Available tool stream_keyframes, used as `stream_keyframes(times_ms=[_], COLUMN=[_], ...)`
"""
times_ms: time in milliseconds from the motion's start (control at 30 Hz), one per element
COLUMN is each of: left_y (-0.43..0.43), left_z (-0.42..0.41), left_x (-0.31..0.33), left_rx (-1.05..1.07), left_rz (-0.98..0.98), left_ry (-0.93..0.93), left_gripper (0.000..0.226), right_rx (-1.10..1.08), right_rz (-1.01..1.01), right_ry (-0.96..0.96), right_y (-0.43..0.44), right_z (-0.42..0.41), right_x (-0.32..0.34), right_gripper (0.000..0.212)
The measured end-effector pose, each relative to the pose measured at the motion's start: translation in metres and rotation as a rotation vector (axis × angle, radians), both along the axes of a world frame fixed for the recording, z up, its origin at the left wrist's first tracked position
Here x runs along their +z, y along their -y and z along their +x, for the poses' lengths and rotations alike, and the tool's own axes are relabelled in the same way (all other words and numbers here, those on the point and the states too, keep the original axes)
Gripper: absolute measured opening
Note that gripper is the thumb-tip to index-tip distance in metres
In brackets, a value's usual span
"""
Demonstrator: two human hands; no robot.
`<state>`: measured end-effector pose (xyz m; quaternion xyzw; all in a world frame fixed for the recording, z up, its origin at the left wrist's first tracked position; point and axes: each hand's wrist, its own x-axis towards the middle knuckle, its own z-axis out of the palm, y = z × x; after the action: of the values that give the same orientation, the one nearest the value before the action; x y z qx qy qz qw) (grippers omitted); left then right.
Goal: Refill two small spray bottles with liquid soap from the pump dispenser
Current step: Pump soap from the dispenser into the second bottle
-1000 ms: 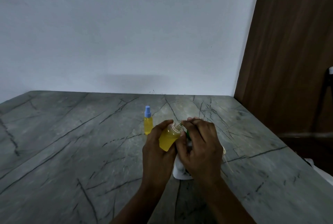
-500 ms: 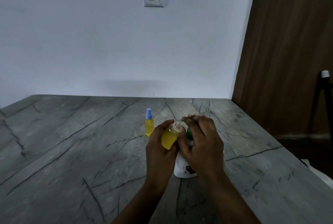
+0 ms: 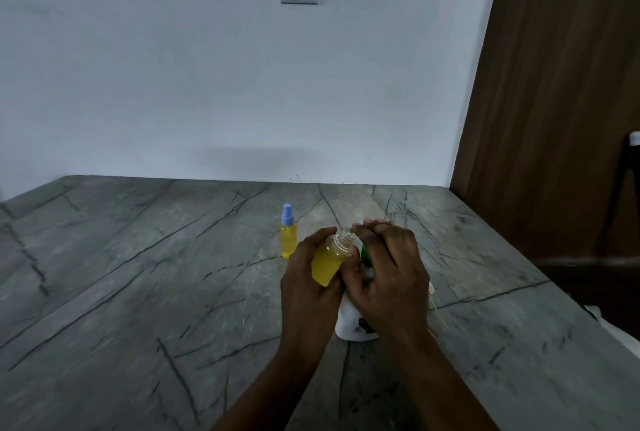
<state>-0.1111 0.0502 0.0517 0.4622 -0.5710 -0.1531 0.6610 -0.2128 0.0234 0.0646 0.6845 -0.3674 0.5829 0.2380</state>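
Yellow liquid fills the uncapped spray bottle (image 3: 327, 262), gripped tilted above the bench (image 3: 138, 274) by the left hand (image 3: 308, 288). Beside its neck, the right hand (image 3: 388, 274) curls over the white pump dispenser (image 3: 349, 325). Behind, apart, a blue-capped spray bottle (image 3: 288, 238) stands upright.

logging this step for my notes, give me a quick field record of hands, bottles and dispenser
left hand: holds uncapped bottle, tilted
right hand: fingers curled over pump dispenser top
uncapped bottle: yellow liquid inside, neck toward right hand
capped bottle: blue cap, upright on counter, beyond the hands
pump dispenser: white body, mostly hidden
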Motion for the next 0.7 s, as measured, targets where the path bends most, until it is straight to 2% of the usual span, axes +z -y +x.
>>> stream_keyframes(times_ms=[700], left_y=[-0.0006], left_z=[-0.0003], left_x=[0.0034], left_rx=[0.001], left_rz=[0.01], left_ry=[0.002], left_gripper=[0.037], right_rx=[0.003], right_rz=[0.049], right_ry=[0.008], right_y=[-0.0065], right_z=[0.0001], right_x=[0.0026], right_gripper=[0.028])
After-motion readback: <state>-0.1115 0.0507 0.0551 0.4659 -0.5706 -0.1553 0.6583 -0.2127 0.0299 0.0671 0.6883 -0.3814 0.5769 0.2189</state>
